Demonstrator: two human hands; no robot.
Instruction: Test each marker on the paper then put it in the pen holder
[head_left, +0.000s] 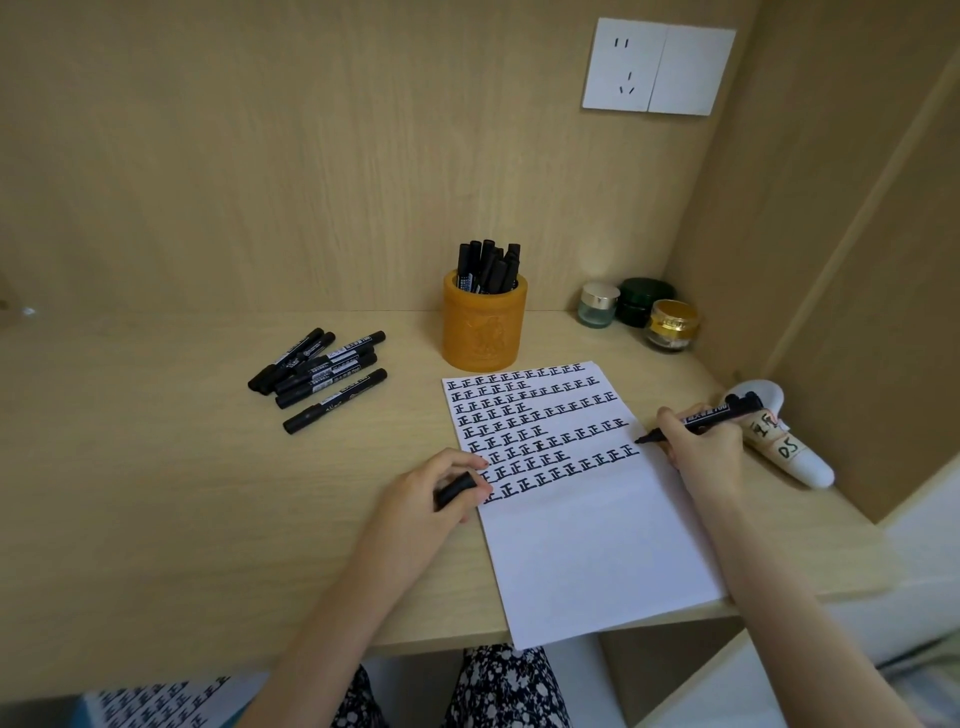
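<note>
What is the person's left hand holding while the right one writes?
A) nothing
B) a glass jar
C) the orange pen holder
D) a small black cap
D: the left hand curls round a short black cap at the left edge of the paper; the marker in the right hand is uncapped.

正 on paper; "DS" on tube
</note>
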